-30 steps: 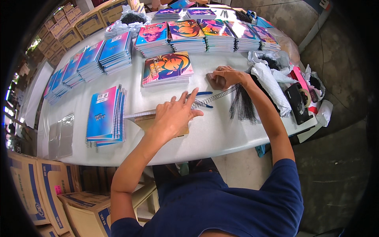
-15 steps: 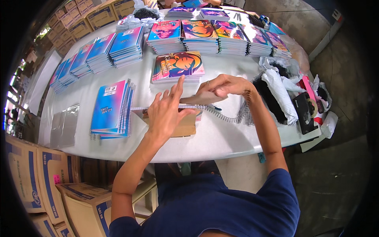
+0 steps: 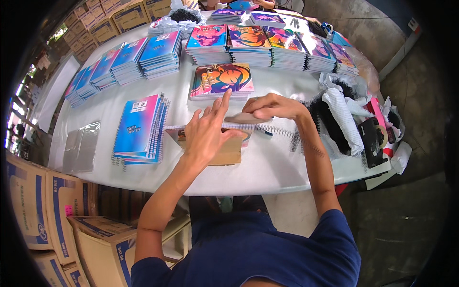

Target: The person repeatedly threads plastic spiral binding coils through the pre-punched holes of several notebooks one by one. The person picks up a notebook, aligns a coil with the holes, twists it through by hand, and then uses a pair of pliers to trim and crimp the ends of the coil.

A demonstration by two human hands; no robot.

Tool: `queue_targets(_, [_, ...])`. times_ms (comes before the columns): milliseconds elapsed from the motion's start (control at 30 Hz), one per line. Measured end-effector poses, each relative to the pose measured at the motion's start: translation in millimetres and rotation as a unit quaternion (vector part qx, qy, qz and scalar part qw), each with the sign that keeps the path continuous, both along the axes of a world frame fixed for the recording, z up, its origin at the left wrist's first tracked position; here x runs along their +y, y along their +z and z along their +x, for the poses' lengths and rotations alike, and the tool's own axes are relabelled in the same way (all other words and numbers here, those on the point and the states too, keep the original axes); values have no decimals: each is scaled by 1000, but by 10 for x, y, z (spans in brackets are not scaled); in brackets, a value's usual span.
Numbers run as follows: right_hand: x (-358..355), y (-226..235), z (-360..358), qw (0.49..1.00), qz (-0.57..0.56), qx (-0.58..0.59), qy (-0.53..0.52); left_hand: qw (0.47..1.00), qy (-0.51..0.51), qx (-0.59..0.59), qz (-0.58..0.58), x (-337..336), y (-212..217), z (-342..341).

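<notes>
My left hand (image 3: 206, 131) straddles a notebook (image 3: 173, 128), fingers stretched over its far side and thumb on the near side. The notebook's pale bound edge faces up, and a brown cardboard piece (image 3: 225, 154) lies in front of it. From its right end runs a dark wire spiral (image 3: 281, 130). In my right hand (image 3: 276, 105) is a flat grey-brown pad (image 3: 246, 118), held against the bound edge beside the spiral. A dark pen-like stick (image 3: 266, 132) lies below the spiral. Just beyond my hands rests a stack of unbound colourful covers and pages (image 3: 222, 81).
Spiral notebooks with blue-pink covers (image 3: 136, 126) are piled at my left. Rows of notebook stacks (image 3: 248, 38) line the far side. Black spirals in white wrapping (image 3: 337, 115) and a tape dispenser (image 3: 370, 138) lie right. Cartons (image 3: 100, 239) stand lower left. Another person's hand (image 3: 265, 4) shows at the far edge.
The pad in my right hand has come down flatter onto the bound edge. Less spiral hangs out to the right, and it lies straighter. The whole view has shifted slightly.
</notes>
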State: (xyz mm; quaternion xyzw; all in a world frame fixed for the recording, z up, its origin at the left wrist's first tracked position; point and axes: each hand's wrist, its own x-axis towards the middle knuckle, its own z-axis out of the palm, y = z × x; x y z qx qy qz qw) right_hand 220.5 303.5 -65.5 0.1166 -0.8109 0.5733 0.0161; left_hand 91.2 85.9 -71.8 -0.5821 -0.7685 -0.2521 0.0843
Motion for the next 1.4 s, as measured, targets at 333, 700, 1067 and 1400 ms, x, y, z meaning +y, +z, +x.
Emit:
queue_targets(333, [155,-200,-71,995,-101,15,-13,998,12,47,30,-78,-56,-92])
queue_targets(700, [-15,-276,-294,996,44,-71,-39,999,22,27,8,-203,-40,-179])
queue_targets(1067, [-50,-291,-319,977,-193,-67,-64,997,44,47,40,-288,-48,-291])
queue_targets(1400, [-299,-114,-577,983,100,-140,-68,995,68,30,62,-437,4,-369])
